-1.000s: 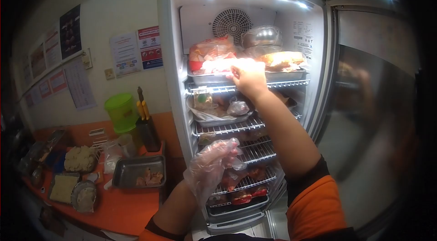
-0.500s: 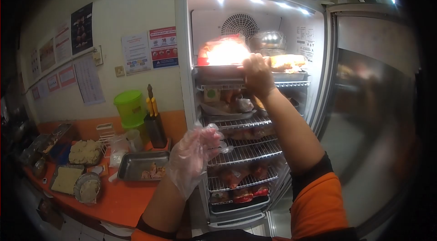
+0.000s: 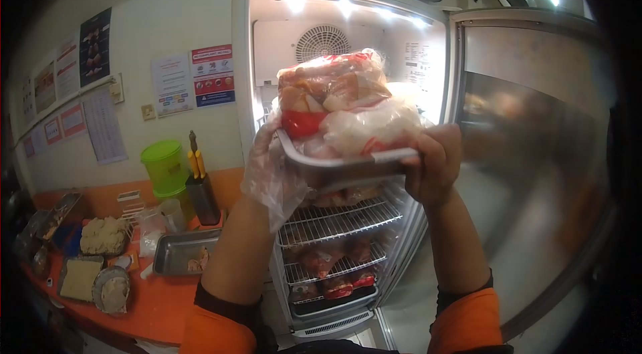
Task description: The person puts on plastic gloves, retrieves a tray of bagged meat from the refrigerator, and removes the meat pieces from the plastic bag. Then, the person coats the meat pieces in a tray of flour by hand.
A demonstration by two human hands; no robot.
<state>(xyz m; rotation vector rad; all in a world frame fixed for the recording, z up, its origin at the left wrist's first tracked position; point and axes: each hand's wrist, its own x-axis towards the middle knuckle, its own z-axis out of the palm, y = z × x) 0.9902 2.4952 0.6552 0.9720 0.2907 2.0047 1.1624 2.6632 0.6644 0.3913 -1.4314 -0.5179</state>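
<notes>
Tray (image 3: 341, 164) gripped left by left hand (image 3: 263, 165), right by right hand (image 3: 435, 165) | bagged meat (image 3: 348, 91) judged heavy, soft, slippery | opposite ends best held

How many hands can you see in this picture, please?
2: the plastic-gloved left hand at the left side of the tray, and the right hand gripping its right side. No others show.

The grey tray (image 3: 344, 172) was held raised and nearly level, its front wall blurred. A clear bag of pinkish meat (image 3: 334, 83) rose well above the tray's rim; a cloudy whitish bag (image 3: 374, 128) lay toward the tray's front right, glossy red packaging (image 3: 302, 125) toward its left.
</notes>
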